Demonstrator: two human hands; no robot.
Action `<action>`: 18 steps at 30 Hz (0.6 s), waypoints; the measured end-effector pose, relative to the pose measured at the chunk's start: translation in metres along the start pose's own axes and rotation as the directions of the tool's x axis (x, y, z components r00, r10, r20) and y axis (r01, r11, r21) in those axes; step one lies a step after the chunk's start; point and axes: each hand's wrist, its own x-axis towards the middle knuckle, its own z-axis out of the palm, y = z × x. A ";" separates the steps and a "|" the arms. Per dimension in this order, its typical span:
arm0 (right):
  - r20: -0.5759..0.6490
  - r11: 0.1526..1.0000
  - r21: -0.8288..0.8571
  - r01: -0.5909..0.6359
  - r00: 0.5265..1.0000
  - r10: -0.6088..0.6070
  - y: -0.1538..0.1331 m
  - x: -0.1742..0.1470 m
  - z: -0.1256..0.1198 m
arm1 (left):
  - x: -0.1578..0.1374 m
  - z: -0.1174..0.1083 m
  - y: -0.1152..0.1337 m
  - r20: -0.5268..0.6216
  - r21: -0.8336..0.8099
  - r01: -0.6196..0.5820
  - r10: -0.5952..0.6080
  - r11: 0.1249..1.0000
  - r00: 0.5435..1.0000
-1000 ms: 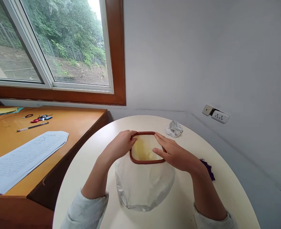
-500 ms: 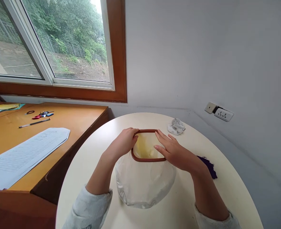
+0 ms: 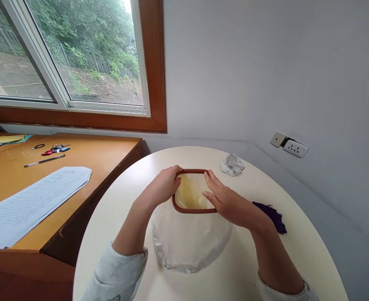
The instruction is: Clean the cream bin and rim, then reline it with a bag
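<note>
A trash bin with a brown rim (image 3: 195, 211) stands on the round table, its inside yellowish. A translucent white plastic bag (image 3: 190, 242) hangs down around its outside and spreads at the bottom. My left hand (image 3: 165, 186) grips the rim's left side, thumb on the inner edge and fingers over the outside. Along the right side of the rim lies my right hand (image 3: 224, 198), its fingers stretched toward the far corner and its thumb apart over the opening.
On the cream round table (image 3: 121, 234) lie a crumpled white plastic piece (image 3: 232, 164) and a dark purple cloth (image 3: 274, 218), partly behind my right arm. The wooden desk at left holds papers (image 3: 43, 205), a pen (image 3: 44, 161) and keys (image 3: 57, 149).
The fingers of my right hand have drawn slightly closer together on the rim. My left hand keeps its hold, and the bin stays in place.
</note>
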 end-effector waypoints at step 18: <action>-0.084 0.964 0.247 0.094 0.994 -0.075 0.015 0.004 0.007 | -0.017 0.007 0.005 -0.090 0.074 0.078 -0.071 0.994 0.993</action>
